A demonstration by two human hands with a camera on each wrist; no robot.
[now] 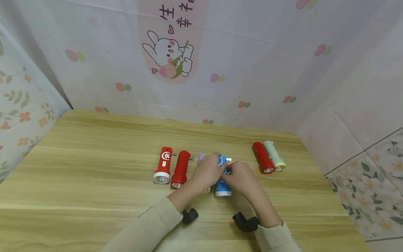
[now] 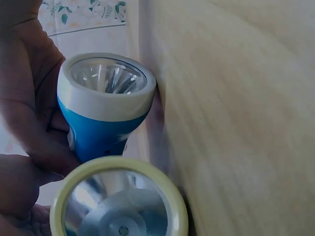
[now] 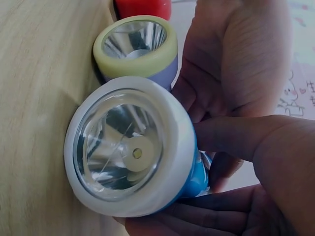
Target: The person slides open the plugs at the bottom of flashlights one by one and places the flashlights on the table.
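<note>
A blue flashlight (image 1: 223, 187) with a white head lies on the table, lens toward me, metal plug prongs (image 1: 228, 159) sticking out near its tail. My right hand (image 1: 244, 177) grips its body, thumb above and fingers along the side in the right wrist view. From the other side, my left hand (image 1: 208, 170) holds it near the tail with thumb and fingers. Beneath that hand, mostly covered, lies a purple flashlight (image 1: 202, 158); its pale yellow rim (image 2: 56, 211) fills the bottom of the left wrist view. Both hands hide much of the blue body.
Left of the hands lie a red flashlight with a white head (image 1: 162, 176) and an all-red flashlight (image 1: 181, 168), both with prongs out. Toward the right sit another red flashlight (image 1: 263, 157) and a mint-green one (image 1: 273, 153), side by side. A printed curtain (image 1: 252, 63) hangs behind the wooden table (image 1: 94, 168).
</note>
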